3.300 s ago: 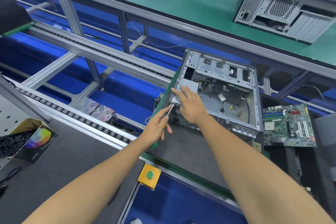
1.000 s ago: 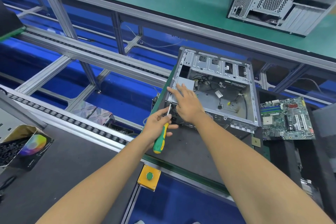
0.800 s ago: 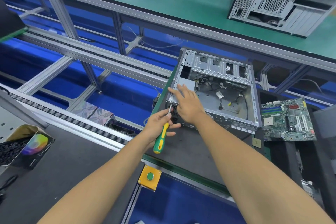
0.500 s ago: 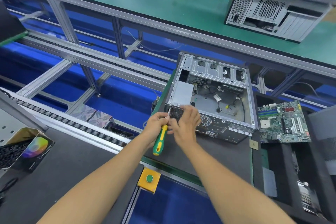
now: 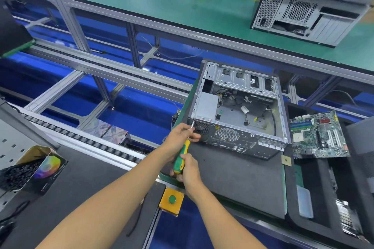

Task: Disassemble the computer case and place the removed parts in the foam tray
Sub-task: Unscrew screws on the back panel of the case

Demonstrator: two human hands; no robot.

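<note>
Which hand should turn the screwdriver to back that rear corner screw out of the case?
Right. The right hand already grips the screwdriver by its handle end, so it can twist. The left hand pinches the shaft near the tip, steadying it against the case.

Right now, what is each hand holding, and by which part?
Both hold the screwdriver: the left hand pinches its metal shaft near the tip, the right hand grips the green-yellow handle's end.
</note>
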